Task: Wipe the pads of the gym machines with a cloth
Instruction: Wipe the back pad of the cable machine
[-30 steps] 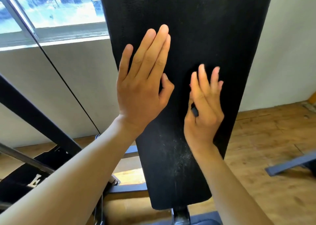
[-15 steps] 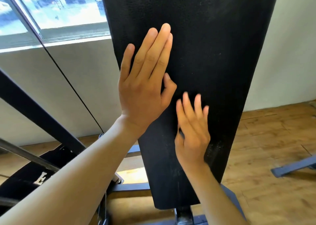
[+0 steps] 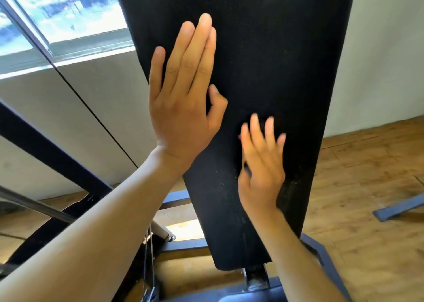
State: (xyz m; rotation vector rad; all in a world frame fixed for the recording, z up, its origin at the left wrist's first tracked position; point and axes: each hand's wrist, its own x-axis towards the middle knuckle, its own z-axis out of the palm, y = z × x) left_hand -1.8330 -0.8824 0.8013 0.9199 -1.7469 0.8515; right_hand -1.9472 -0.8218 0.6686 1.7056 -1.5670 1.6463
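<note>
1. Left hand (image 3: 183, 109) lies flat, fingers straight, on the black back pad (image 3: 263, 60) near its left edge.
2. Right hand (image 3: 261, 171), blurry, fingers straight, presses low on the pad.
3. Can't spot any cloth.

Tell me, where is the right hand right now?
In the head view, the right hand lies flat on the lower part of the black pad, below and right of the left hand, above the wooden floor.
</note>
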